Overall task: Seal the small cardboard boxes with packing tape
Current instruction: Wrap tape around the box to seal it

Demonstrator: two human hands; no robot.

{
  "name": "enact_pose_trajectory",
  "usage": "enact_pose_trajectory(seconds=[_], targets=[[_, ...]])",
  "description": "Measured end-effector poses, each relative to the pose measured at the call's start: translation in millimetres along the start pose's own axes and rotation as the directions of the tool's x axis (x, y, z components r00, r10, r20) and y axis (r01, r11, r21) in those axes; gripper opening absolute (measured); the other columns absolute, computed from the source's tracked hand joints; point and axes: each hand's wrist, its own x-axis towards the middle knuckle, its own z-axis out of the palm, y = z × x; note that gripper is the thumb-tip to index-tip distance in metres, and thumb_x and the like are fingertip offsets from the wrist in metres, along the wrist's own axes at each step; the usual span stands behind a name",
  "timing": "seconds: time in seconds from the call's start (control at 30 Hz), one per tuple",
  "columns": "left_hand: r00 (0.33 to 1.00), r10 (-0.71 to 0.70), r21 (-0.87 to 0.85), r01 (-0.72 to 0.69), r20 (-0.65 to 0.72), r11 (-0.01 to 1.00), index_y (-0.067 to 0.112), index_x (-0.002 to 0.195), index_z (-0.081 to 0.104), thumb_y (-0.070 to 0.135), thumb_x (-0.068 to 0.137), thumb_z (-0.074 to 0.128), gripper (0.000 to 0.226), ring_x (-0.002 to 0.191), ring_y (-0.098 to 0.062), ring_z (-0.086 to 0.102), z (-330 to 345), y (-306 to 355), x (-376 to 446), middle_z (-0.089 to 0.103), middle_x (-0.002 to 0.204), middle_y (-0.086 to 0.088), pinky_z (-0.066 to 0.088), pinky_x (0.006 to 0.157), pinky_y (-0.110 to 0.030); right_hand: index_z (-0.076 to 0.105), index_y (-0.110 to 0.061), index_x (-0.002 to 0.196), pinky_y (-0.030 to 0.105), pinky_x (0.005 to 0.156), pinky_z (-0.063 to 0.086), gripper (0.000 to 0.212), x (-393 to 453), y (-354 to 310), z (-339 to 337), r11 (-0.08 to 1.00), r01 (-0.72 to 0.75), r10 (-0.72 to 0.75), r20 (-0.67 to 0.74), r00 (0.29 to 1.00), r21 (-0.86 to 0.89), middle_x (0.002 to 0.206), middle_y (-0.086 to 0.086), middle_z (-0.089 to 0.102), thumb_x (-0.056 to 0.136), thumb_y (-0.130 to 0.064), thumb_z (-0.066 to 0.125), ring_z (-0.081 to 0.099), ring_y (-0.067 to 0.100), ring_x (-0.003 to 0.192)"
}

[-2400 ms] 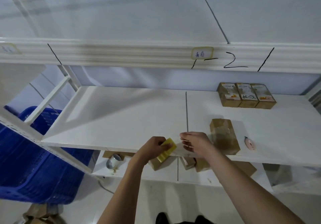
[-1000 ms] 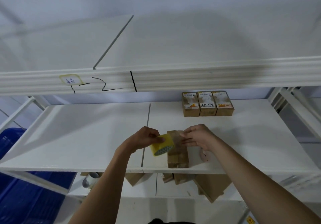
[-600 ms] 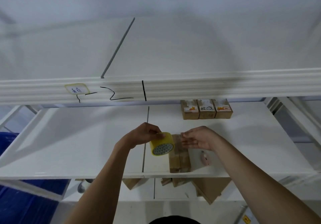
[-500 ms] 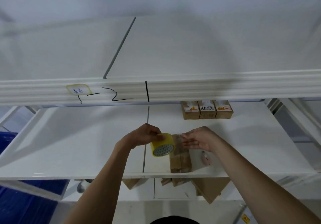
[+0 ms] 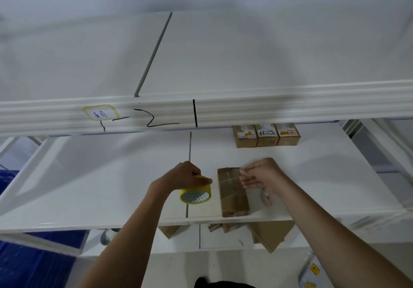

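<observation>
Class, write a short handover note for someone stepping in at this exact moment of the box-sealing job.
Left hand grips the yellow tape roll just left of the box.
Right hand pinches what looks like the tape's free end at the far top of the cardboard box on the shelf.
Three labelled boxes stand at the back.
Left to do: lay the tape, cut it.

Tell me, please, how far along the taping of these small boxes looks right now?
Looks done: three small boxes lined up at the back of the shelf. In hand: the left hand grips the tape roll beside the front box, while the right hand pinches something above it, probably the tape's end. Left: taping this box.
</observation>
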Motion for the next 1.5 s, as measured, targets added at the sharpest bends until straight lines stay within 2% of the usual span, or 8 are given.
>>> enact_pose_trajectory(seconds=[0.17, 0.4, 0.5, 0.77, 0.87, 0.97, 1.2, 1.5], targets=[[1.0, 0.008, -0.155, -0.005, 0.016, 0.988, 0.028, 0.074, 0.069, 0.052, 0.091, 0.066, 0.029, 0.076, -0.011, 0.064, -0.6, 2.9, -1.1, 0.066, 0.077, 0.005, 0.049, 0.068, -0.022, 0.068, -0.003, 0.103, 0.046, 0.075, 0.063, 0.023, 2.8, 5.7, -11.0, 0.997, -0.04, 0.04, 0.001, 0.999, -0.067, 0.092, 0.019, 0.075, 0.085, -0.013, 0.08, 0.076, 0.037, 0.08], [0.995, -0.09, -0.017, 0.089, -0.037, 0.996, 0.015, 0.07, 0.071, 0.054, 0.083, 0.071, 0.041, 0.074, -0.018, 0.065, 7.9, 12.3, 17.1, 0.068, 0.075, -0.006, 0.047, 0.061, -0.026, 0.069, 0.009, 0.104, 0.04, 0.067, 0.064, 0.024, 7.9, 19.8, -6.2, 1.0, -0.002, 0.002, -0.074, 0.997, 0.003, 0.09, 0.024, 0.074, 0.084, -0.001, 0.078, 0.076, 0.034, 0.08], [0.989, -0.129, 0.075, 0.135, -0.077, 0.988, 0.021, 0.061, 0.064, 0.064, 0.078, 0.07, 0.046, 0.074, -0.02, 0.065, 12.8, 17.3, 21.1, 0.063, 0.069, 0.0, 0.049, 0.061, -0.028, 0.074, 0.004, 0.097, 0.041, 0.068, 0.064, 0.022, 15.7, 26.4, -2.9, 0.999, 0.01, -0.016, -0.137, 0.99, -0.044, 0.095, 0.021, 0.073, 0.08, -0.005, 0.083, 0.073, 0.035, 0.086], [0.987, -0.156, 0.322, 0.16, -0.036, 0.933, 0.017, 0.095, 0.07, 0.071, 0.079, 0.064, 0.056, 0.08, -0.021, 0.066, 20.0, 34.8, 14.0, 0.069, 0.088, 0.001, 0.058, 0.078, -0.032, 0.076, 0.005, 0.094, 0.023, 0.052, 0.056, 0.017, 11.9, 32.6, -4.6, 0.98, 0.002, -0.035, -0.158, 0.987, -0.2, 0.076, 0.015, 0.072, 0.084, -0.009, 0.081, 0.069, 0.021, 0.061], [0.992, -0.116, 0.371, 0.127, -0.053, 0.92, 0.019, 0.088, 0.07, 0.072, 0.08, 0.061, 0.055, 0.071, -0.016, 0.063, 20.8, 34.9, 1.9, 0.065, 0.08, 0.004, 0.056, 0.07, -0.027, 0.076, 0.002, 0.093, 0.022, 0.054, 0.057, 0.013, -3.1, 41.2, -12.2, 0.978, 0.002, -0.02, -0.085, 0.996, -0.208, 0.077, 0.015, 0.073, 0.086, -0.009, 0.079, 0.071, 0.022, 0.064], [0.993, -0.115, 0.381, 0.121, -0.039, 0.917, 0.02, 0.083, 0.068, 0.073, 0.08, 0.061, 0.053, 0.069, -0.014, 0.063, 30.5, 34.3, -4.4, 0.065, 0.079, 0.005, 0.05, 0.064, -0.023, 0.078, -0.001, 0.094, 0.032, 0.071, 0.064, 0.013, -7.7, 56.9, -14.0, 0.974, -0.013, -0.003, -0.07, 0.998, -0.228, 0.082, 0.016, 0.075, 0.085, -0.009, 0.079, 0.075, 0.027, 0.073], [0.989, -0.119, 0.347, 0.144, -0.094, 0.927, 0.021, 0.093, 0.075, 0.072, 0.082, 0.06, 0.054, 0.077, -0.013, 0.07, 46.1, 30.0, 0.8, 0.073, 0.09, 0.004, 0.059, 0.078, -0.029, 0.078, -0.007, 0.08, 0.038, 0.078, 0.064, 0.006, 1.8, 64.3, -11.7, 0.972, 0.015, -0.045, -0.122, 0.992, -0.236, 0.075, 0.013, 0.075, 0.084, -0.012, 0.081, 0.074, 0.026, 0.072], [0.984, -0.119, 0.316, 0.155, -0.129, 0.936, 0.021, 0.093, 0.075, 0.071, 0.084, 0.058, 0.053, 0.073, -0.012, 0.066, 45.1, 24.4, 5.6, 0.072, 0.089, 0.005, 0.056, 0.075, -0.027, 0.078, -0.006, 0.08, 0.028, 0.066, 0.061, 0.012, 9.9, 55.5, -11.5, 0.953, 0.051, -0.096, -0.138, 0.986, -0.297, 0.07, 0.01, 0.074, 0.084, -0.017, 0.081, 0.073, 0.021, 0.064]])
